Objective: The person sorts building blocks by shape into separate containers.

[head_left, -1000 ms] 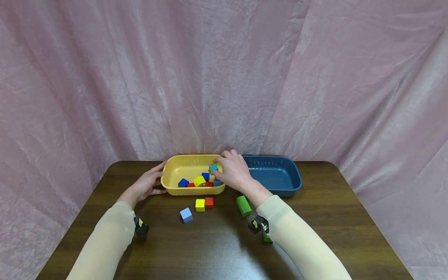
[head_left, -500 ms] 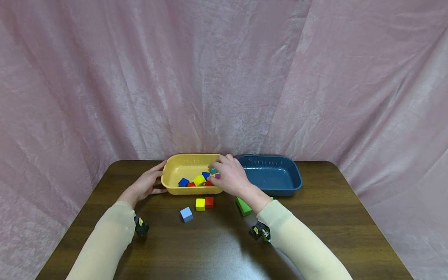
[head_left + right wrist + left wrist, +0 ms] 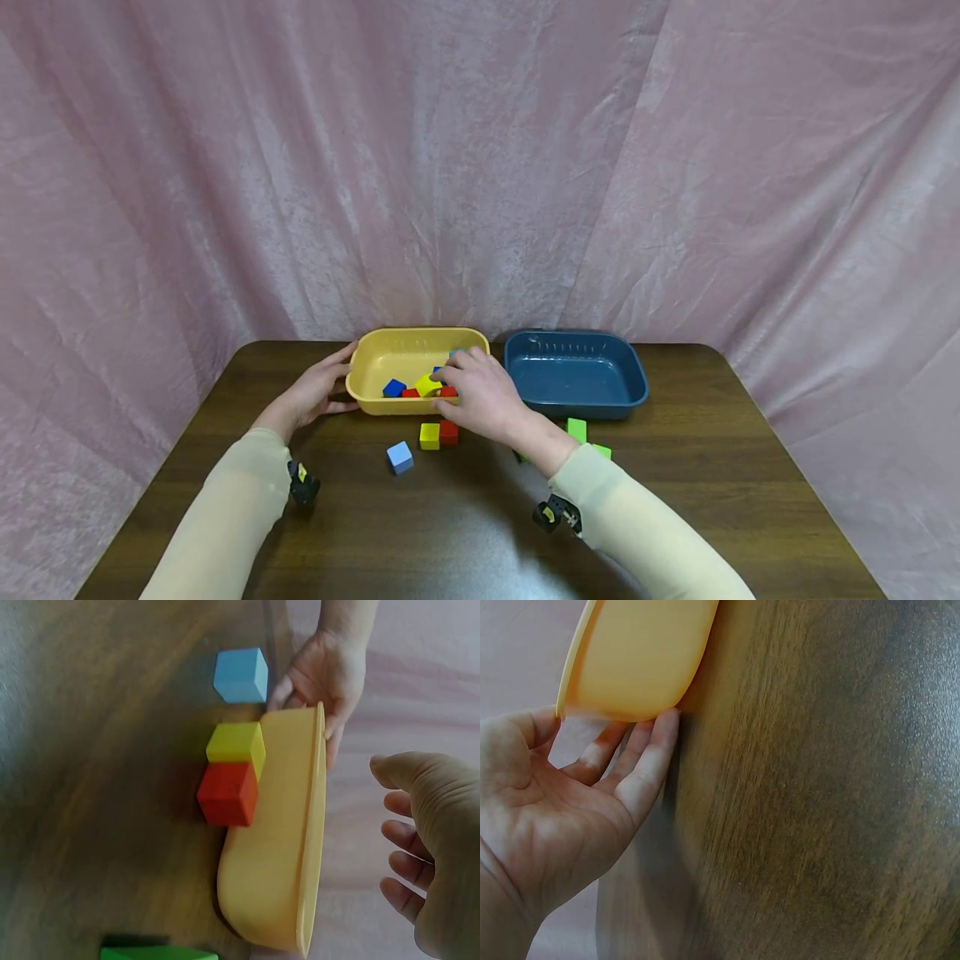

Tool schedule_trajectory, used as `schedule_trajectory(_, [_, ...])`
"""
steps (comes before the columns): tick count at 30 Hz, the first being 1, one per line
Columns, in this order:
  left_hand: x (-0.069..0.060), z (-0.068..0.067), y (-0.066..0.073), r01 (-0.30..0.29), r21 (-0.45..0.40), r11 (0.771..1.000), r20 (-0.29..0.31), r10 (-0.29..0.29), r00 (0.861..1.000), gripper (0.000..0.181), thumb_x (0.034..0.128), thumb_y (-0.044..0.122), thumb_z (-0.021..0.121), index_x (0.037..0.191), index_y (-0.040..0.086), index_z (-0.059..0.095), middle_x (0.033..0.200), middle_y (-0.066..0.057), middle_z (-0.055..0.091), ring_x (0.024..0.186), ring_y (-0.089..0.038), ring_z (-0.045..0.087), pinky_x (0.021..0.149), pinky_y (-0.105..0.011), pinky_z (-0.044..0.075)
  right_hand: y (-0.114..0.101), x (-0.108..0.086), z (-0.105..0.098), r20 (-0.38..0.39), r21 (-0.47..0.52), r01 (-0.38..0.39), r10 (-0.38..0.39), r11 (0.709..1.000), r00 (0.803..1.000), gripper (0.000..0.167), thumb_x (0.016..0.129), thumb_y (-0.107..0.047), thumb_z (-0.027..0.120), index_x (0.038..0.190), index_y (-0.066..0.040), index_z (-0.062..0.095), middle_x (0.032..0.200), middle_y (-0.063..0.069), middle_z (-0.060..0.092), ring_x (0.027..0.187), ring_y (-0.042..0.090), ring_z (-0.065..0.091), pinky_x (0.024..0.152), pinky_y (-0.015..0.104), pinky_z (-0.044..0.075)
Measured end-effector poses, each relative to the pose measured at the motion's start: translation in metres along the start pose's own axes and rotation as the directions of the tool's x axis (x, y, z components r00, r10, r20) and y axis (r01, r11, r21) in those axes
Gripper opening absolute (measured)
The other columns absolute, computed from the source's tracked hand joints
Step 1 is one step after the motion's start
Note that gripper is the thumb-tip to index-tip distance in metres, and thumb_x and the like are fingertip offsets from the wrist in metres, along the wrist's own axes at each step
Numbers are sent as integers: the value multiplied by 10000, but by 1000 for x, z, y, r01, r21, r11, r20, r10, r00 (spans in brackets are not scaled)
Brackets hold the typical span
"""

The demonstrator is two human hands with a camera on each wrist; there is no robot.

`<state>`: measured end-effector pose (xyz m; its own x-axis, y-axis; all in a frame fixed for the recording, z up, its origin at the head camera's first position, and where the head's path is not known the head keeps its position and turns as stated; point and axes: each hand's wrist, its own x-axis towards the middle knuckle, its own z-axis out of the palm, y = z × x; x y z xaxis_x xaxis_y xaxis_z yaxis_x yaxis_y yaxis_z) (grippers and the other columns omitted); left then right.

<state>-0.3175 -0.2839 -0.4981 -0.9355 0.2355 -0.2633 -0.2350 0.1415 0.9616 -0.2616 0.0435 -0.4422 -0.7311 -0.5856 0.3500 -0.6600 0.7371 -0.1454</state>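
Note:
My left hand (image 3: pixel 311 393) touches the left end of a yellow plastic tray (image 3: pixel 408 407) in the head view. Its thumb meets the rim, and its fingers lie against the outer wall in the left wrist view. Over the tray's front right corner is my right hand (image 3: pixel 483 396), loosely bent and holding nothing in the right wrist view. Inside the tray lie several blocks, among them a blue block (image 3: pixel 393 388), a yellow block (image 3: pixel 427 385), and a teal block (image 3: pixel 454 353) partly hidden by my right hand.
In front of the tray stand a yellow cube (image 3: pixel 430 437), a red cube (image 3: pixel 448 432) touching it and a light blue cube (image 3: pixel 400 458). Green blocks (image 3: pixel 576 430) lie around my right forearm, partly covered. A dark blue tray (image 3: pixel 573 411) stands to the right.
My right hand has moved from above the teal block toward the tray's near edge and slightly left. More of the tray's right rim shows. My left hand has stayed at the tray's end.

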Motion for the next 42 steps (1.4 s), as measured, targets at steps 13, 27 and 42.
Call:
schedule_trajectory(13, [0,1,-2,-3,3,1000,-8,3,1000,600,1123,257,388,1646,389,126,1704,-107,72,1366,-417,448,972,-554,525,-23,-14,20,81,31,67,-69,997,994,422,882,-472,789,1222,-225,757,1119,-47,634,1044,146,489,874,295,483])
schedule_trajectory(27, [1,0,-3,-9,-3,1000,0,9,1000,608,1123,268,391,1654,361,111,1700,-112,83,1369,-432,431,981,-562,517,-39,-25,48,135,4,139,-138,990,981,368,893,-468,778,1196,-260,754,1052,-82,611,962,119,478,802,246,439])
schedule_trajectory(42, [1,2,-4,5,-2,1000,-15,-5,1000,613,1122,258,387,1653,366,101,1689,-124,132,1371,-415,437,967,-547,530,-50,-23,65,104,-103,177,-166,979,981,336,883,-444,794,1148,-239,765,1006,-67,595,921,134,463,768,251,418])
